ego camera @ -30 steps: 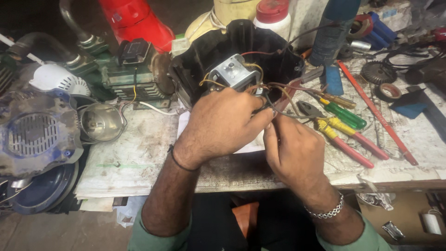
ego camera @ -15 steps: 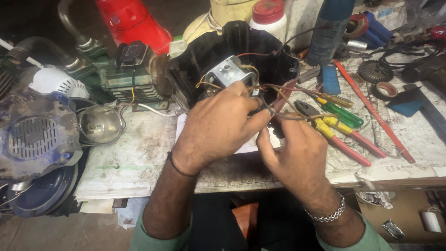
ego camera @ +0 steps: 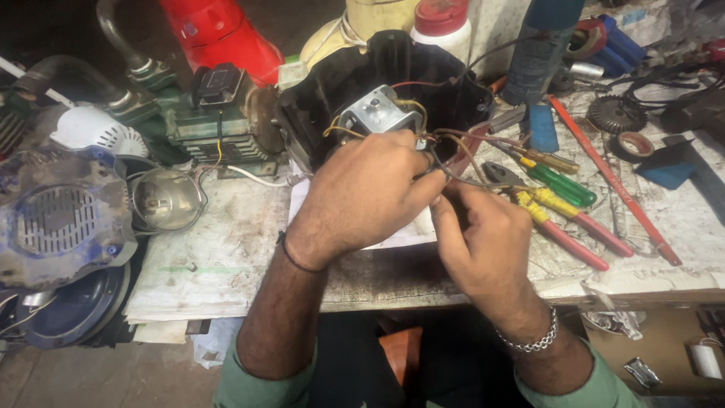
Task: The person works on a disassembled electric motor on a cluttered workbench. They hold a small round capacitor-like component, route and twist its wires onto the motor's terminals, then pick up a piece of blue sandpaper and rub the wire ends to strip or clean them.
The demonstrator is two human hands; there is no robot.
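Note:
A black plastic housing lies on its side on the bench, with a small grey metal motor unit and thin brown, yellow and red wires in its mouth. My left hand reaches in front of the housing, its fingers pinched on the wires just below the metal unit. My right hand, with a metal bracelet at the wrist, meets it fingertip to fingertip and pinches the same wire ends. What the fingertips hold beyond the wires is hidden.
Red-and-yellow-handled pliers, a green-handled screwdriver and a long red tool lie right of my hands. A green pump motor, a white fan cover, a blue-grey casing and a metal bowl-shaped part crowd the left. Bottles stand behind.
Both hands stayed at the wires by the housing. My right hand shifted slightly down and left, closing fingertip to fingertip with the left.

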